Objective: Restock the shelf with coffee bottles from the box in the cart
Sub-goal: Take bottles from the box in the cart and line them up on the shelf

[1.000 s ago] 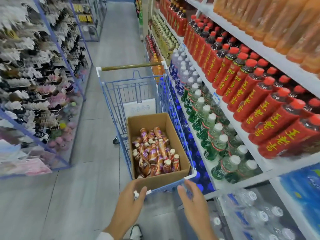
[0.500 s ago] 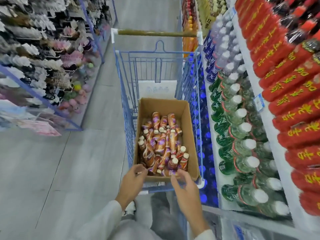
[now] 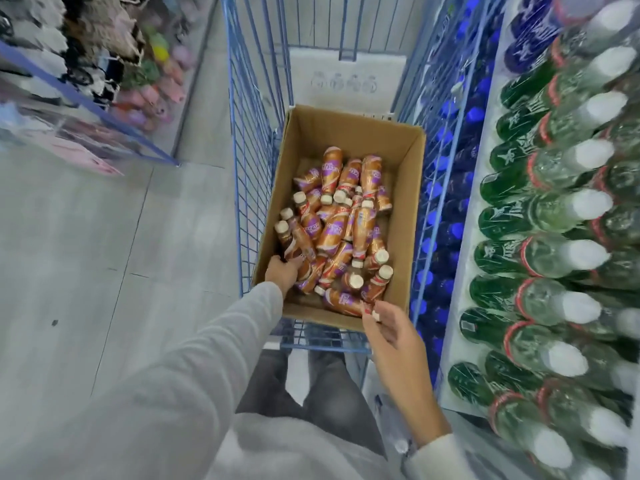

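Grey knit sleeve (image 3: 194, 358) fills the near left of the view and hides the left wrist. Dark trousers (image 3: 332, 393) below it are partly cut off by the near rail of the cart (image 3: 249, 161).

The left hand (image 3: 282, 271) is inside the box (image 3: 412, 202) at its near left corner. Thumb and fingers curl round the base of a leaning bottle (image 3: 294, 242); the fingertips are lost among neighbouring bottles. The right hand (image 3: 393, 332) sits over the box's near wall, towards the near right corner. Thumb and forefinger pinch the pale cap end of a lying bottle (image 3: 341, 301) that rests along that wall; the other fingers are loosely bent.

The box is plain brown corrugated card, open-topped and rectangular, standing at the near end of the cart, which is a blue wire-mesh basket. The coffee bottles (image 3: 332, 230) lie heaped in the near half of the box. They are small and waisted, with glossy brown-and-purple wrappers and cream screw caps. The label print is too blurred to read.

Along the cart's right side runs the shelf (image 3: 460, 341), white-edged, carrying rows of green bottles (image 3: 540, 254) with white caps. These are smeared by motion blur and cut off at the right edge. Blue bottles (image 3: 450, 188) show only through the mesh. Past the cart's left side lie grey floor tiles (image 3: 104, 254) and a blurred rack (image 3: 86, 81) of goods that cannot be identified.
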Available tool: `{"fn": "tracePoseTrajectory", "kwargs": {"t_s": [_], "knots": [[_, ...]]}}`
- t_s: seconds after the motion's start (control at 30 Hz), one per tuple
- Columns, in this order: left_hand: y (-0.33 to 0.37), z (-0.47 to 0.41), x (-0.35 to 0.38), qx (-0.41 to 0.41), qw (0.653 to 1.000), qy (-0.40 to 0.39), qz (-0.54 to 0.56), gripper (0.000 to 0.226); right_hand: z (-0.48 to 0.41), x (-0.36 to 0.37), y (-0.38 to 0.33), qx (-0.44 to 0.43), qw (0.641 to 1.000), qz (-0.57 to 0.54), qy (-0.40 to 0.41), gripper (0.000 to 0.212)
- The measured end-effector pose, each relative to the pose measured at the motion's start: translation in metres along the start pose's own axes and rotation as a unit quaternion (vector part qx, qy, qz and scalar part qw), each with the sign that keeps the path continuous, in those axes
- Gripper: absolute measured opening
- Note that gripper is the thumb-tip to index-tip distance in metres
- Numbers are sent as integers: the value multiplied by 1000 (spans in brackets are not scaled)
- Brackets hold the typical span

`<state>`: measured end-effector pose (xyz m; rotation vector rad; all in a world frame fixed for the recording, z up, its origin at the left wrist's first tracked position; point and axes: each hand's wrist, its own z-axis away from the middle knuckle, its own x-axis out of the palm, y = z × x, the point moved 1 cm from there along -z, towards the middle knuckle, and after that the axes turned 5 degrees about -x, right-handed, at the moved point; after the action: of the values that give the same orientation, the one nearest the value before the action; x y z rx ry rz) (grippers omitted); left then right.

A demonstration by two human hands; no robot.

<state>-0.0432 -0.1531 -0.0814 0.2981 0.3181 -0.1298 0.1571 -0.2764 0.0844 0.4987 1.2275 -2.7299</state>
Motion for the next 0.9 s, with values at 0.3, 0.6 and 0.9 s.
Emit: {"fn": "tracePoseTrajectory", "kwargs": {"t_s": [0.3,0.6,0.9], "knots": [[9,-53,31,-19,998,54,-15,79,-3,-4,27,54,998,27,-14,34],[19,17,-8,87,996,-30,7,67,-40,8,12,7,998,45,-47,32],[9,127,-104,140,969,-38,198,38,-121,70,2,-42,973,154,-164,41]]}}
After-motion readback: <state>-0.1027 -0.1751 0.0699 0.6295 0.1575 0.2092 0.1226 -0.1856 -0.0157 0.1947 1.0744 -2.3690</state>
